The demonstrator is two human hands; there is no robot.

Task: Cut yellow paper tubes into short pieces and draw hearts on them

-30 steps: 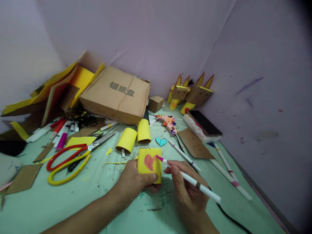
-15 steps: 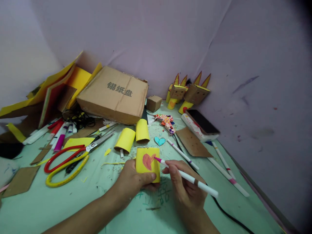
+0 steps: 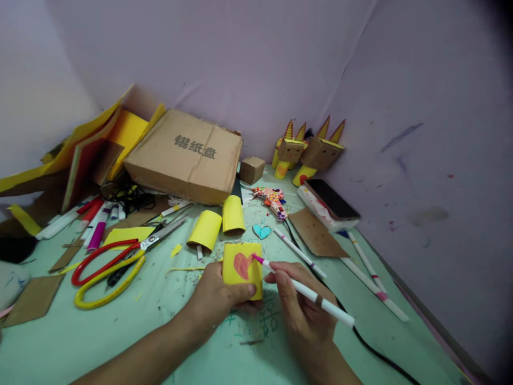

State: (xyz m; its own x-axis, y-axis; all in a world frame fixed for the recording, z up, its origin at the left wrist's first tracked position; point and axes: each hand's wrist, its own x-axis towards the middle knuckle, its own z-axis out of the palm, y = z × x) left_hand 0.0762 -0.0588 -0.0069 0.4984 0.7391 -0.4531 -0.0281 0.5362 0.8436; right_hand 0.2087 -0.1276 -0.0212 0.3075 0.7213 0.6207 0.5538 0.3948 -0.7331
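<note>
Your left hand (image 3: 220,297) is closed around a yellow paper tube (image 3: 242,269), thumb across its lower front edge, holding it down on the green table (image 3: 120,342). A partly coloured red heart (image 3: 242,265) shows on the tube's face. Your right hand (image 3: 304,315) pinches a white marker (image 3: 308,293) in a writing grip, and its pink tip touches the tube at the heart's right edge.

Everything else sits around that tube. Just behind it lie two more yellow tubes (image 3: 218,223), with a small blue paper heart (image 3: 262,231) beside them. Further behind is a flat cardboard box (image 3: 186,158) printed with characters. To the tube's left lie red and yellow scissors (image 3: 110,264), and beyond them a row of markers (image 3: 94,219). To its right, a second white pen (image 3: 298,252) lies near a brown cardboard piece (image 3: 316,233), with a phone (image 3: 332,199) on a white case behind that. Far behind on the right, two cardboard figures (image 3: 308,152) with pointed ears stand against the wall.
</note>
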